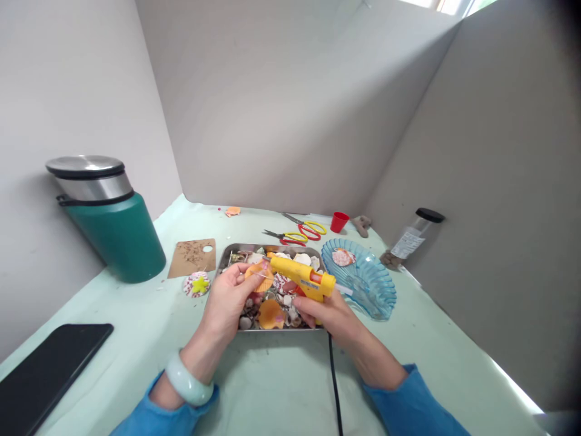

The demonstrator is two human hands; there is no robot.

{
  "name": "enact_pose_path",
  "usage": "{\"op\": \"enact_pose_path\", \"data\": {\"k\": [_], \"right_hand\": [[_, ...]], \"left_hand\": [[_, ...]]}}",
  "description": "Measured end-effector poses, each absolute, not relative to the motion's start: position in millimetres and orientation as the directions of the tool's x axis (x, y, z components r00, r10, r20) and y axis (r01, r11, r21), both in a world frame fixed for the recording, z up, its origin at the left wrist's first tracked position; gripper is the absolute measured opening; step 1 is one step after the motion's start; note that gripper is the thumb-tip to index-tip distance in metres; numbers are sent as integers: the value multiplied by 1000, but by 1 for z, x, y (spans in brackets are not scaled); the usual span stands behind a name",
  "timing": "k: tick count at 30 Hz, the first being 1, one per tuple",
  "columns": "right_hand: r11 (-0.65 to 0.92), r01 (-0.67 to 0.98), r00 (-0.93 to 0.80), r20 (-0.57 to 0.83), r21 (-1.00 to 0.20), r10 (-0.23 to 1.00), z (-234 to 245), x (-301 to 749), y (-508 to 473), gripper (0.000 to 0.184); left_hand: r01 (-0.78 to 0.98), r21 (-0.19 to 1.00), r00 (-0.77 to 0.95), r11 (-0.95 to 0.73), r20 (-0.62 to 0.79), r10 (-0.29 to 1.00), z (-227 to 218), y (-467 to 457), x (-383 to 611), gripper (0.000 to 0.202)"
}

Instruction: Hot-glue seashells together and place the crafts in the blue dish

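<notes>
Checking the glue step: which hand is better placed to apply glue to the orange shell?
Right, likely: right hand grips the glue gun, nozzle by the orange shell that the left hand holds.

Plain grey boards [290,109] stand round the pale green table [272,387] on three sides, meeting in a corner at twelve o'clock. Daylight enters through a window [447,5] at one o'clock, brightening the table's edge at four o'clock.

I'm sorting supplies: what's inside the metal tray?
Mixed seashells fill the metal tray, an orange scallop shell near the front. The left hand pinching a peach shell and the right hand gripping the yellow glue gun hide the middle.
</notes>
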State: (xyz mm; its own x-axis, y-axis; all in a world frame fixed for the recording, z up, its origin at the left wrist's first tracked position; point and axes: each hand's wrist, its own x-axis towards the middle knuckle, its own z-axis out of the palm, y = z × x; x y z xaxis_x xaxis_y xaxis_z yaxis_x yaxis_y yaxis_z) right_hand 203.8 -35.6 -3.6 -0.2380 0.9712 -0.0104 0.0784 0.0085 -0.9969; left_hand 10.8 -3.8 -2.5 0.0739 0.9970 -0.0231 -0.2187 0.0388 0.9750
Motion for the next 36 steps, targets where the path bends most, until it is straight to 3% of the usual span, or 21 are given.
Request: {"op": "enact_pose_path", "data": {"k": [7, 36], "right_hand": [[23, 87, -310, -5, -996, 951, -1, 204, -36, 29], [61, 149, -239, 24, -987, 971, 4, 200, -39, 31]], "left_hand": [[-250, 968, 50, 38, -26, 998, 2, -4, 13, 35], [-227, 973, 62, 28, -14, 998, 2, -6, 11, 35]]}}
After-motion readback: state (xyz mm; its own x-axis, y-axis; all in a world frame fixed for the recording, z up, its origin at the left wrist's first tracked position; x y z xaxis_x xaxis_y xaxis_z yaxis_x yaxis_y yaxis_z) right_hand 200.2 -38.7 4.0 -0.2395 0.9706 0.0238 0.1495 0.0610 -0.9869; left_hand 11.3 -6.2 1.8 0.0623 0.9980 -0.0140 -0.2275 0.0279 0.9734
